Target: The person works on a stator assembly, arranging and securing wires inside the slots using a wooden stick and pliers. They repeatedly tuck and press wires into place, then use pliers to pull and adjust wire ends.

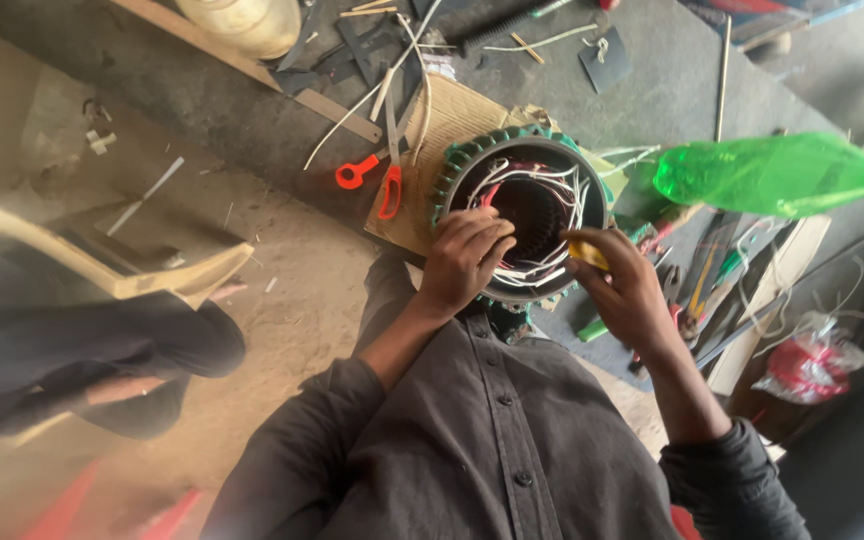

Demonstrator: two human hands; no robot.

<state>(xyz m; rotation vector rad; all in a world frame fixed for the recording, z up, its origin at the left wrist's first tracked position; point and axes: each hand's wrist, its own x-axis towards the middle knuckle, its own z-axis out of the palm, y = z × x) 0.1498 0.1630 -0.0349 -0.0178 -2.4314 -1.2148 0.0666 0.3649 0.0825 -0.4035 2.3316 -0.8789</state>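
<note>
left hand (464, 255) curled, fingers gripping motor stator (522, 215) rim | right hand (617, 285) pinches yellow strip (588, 253) at stator's right edge | orange scissors (377, 170) left of stator

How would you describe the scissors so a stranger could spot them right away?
Find the round motor stator the left hand and right hand work on. On the cardboard sheet beside it lie the scissors, alone in having bright orange handle loops.
</note>
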